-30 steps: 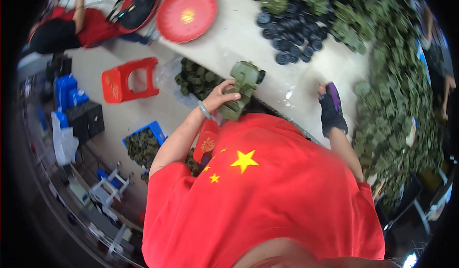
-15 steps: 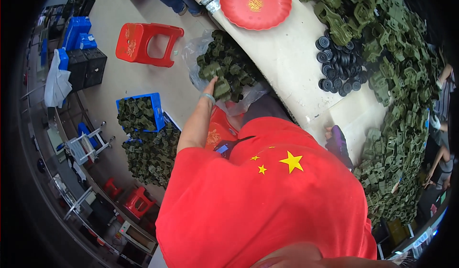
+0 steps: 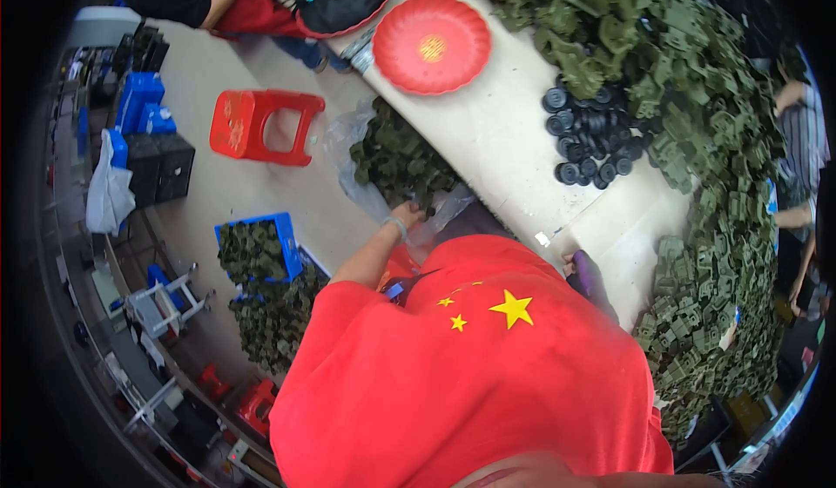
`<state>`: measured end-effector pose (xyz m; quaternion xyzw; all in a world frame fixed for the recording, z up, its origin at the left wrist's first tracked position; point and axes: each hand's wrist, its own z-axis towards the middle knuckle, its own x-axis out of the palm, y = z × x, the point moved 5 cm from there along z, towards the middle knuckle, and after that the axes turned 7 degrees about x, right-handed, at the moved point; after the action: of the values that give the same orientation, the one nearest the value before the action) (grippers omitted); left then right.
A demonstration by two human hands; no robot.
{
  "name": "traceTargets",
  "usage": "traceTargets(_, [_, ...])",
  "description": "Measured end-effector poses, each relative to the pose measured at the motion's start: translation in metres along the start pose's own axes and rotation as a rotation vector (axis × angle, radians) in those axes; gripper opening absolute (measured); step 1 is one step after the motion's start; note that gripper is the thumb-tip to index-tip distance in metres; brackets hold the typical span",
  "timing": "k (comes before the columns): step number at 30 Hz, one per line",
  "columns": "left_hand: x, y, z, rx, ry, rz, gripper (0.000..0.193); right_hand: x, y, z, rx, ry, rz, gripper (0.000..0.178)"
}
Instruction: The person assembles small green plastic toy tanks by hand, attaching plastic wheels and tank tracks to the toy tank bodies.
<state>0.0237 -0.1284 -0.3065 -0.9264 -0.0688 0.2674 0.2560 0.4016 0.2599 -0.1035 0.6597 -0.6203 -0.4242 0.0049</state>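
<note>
My left hand (image 3: 407, 214) is at the near end of a clear plastic bag (image 3: 348, 140) full of olive-green moulded plastic parts (image 3: 396, 153). Its fingers are curled closed, and what they grip is too small to make out. By the table's near edge is my right hand (image 3: 571, 267), with purple covering (image 3: 590, 277) over its back and wrist and bare fingertips showing. Most of its fingers are hidden, so its grip is unclear. A small white scrap (image 3: 542, 239) lies on the table (image 3: 488, 140) close by.
Black wheels (image 3: 592, 131) and a large heap of green parts (image 3: 705, 183) cover the table's right side. A red scalloped tray (image 3: 431, 46) stands at its far end. Leftward are a red stool (image 3: 266, 127) and a blue crate (image 3: 285, 246) of green parts. Co-workers are nearby.
My left hand has drawn back toward me, off a larger green part in the bag, to the bag's near end. The whole view has shifted, and a co-worker shows more at the top left.
</note>
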Motion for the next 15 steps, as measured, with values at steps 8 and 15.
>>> traceTargets(8, [-0.082, -0.268, -0.123, 0.873, -0.405, 0.147, 0.017, -0.013, -0.031, -0.024, 0.057, -0.156, -0.004, 0.02])
traceTargets(15, [-0.084, -0.46, -0.085, 1.281, -0.532, 0.121, 0.029, -0.012, -0.065, -0.025, -0.085, -0.221, 0.072, 0.021])
